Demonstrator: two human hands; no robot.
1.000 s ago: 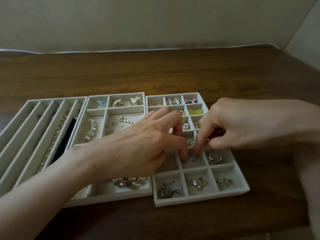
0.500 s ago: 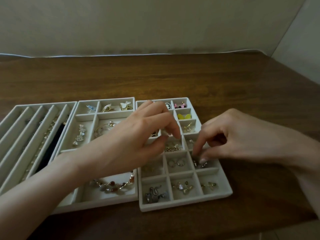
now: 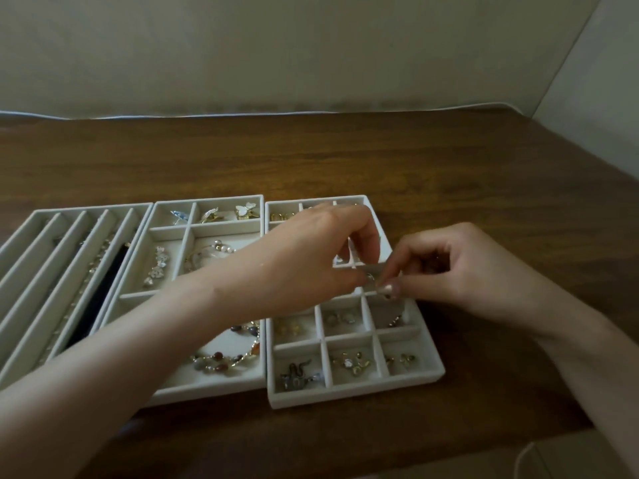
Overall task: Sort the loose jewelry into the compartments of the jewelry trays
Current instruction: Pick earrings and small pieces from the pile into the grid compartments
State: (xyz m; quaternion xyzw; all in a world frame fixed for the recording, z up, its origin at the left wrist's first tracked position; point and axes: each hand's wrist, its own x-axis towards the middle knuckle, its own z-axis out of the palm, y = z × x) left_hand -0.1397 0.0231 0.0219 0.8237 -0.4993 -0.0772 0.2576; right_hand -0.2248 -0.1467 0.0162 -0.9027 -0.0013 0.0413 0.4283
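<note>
Over the grid tray (image 3: 356,392), above its right column and about halfway down, found the left grip (image 3: 311,257) and the right grip (image 3: 460,271) tip to tip. Saw the right grip nearly closed, thumb and forefinger pinched on a small silvery piece (image 3: 370,278), ring-like, too small to name surely. Saw the left grip curled as well, thumb tip against the same piece; could not tell whether holding it or only steadying it. Judged two grips needed for so tiny a thing, easy to turn and hard to aim into narrow cells. Noted the piece held low, just above the dividers, likely to keep any slip inside the tray and off the bench (image 3: 345,160). Could not make out the cell beneath, hidden under both grips. Found the nearer cells already filled by kind: a snake-shaped piece (image 3: 297,373) in the front left one, small studs (image 3: 352,363) beside. Found the middle tray (image 3: 214,390) touching the grid tray on its left, with wider cells, suited to the long bead bracelet (image 3: 224,361) lying there. Judged the sorting far along, this piece not yet released
</note>
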